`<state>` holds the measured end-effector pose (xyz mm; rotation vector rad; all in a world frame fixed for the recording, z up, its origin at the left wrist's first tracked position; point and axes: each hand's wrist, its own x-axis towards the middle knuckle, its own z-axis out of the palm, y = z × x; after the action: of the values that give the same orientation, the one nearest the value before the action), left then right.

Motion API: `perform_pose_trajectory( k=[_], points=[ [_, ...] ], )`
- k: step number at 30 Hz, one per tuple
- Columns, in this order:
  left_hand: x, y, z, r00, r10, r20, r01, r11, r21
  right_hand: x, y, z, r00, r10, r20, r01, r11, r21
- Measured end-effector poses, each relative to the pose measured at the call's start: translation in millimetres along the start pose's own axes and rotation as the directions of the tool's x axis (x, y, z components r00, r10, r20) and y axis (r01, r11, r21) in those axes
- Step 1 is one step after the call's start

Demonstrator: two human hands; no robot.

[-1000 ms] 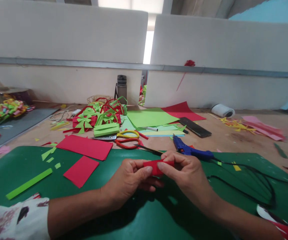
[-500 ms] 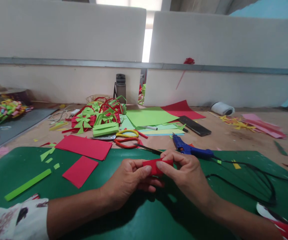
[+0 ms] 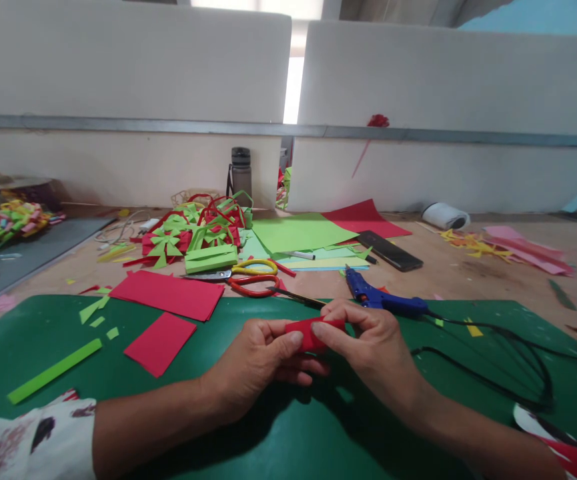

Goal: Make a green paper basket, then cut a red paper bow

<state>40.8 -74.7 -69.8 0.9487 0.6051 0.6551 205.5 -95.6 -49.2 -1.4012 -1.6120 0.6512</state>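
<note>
Both of my hands meet over the green cutting mat (image 3: 278, 440) and pinch a small folded red paper piece (image 3: 313, 331) between them. My left hand (image 3: 258, 360) grips its left end with thumb and fingers closed. My right hand (image 3: 371, 350) closes over its right end from above. A blue glue gun (image 3: 381, 300) lies just behind my right hand, its black cord (image 3: 518, 360) looping to the right across the mat.
Red paper rectangles (image 3: 161, 341) and a light green strip (image 3: 55, 370) lie on the mat's left. Behind are red and yellow scissors (image 3: 255, 277), a pile of green and red paper bows (image 3: 193, 233), green and red sheets (image 3: 301, 233), a phone (image 3: 389, 251), a bottle (image 3: 241, 172).
</note>
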Motion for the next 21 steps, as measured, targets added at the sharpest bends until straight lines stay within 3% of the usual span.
perform_pose_trajectory(
  k=[21],
  points=[
    [0.2, -1.2, -0.2, 1.0, -0.001, -0.001, 0.001, 1.0, 0.017, -0.2, -3.3, 1.1, 0.999, 0.042, 0.006, -0.042, 0.999, 0.005]
  ],
)
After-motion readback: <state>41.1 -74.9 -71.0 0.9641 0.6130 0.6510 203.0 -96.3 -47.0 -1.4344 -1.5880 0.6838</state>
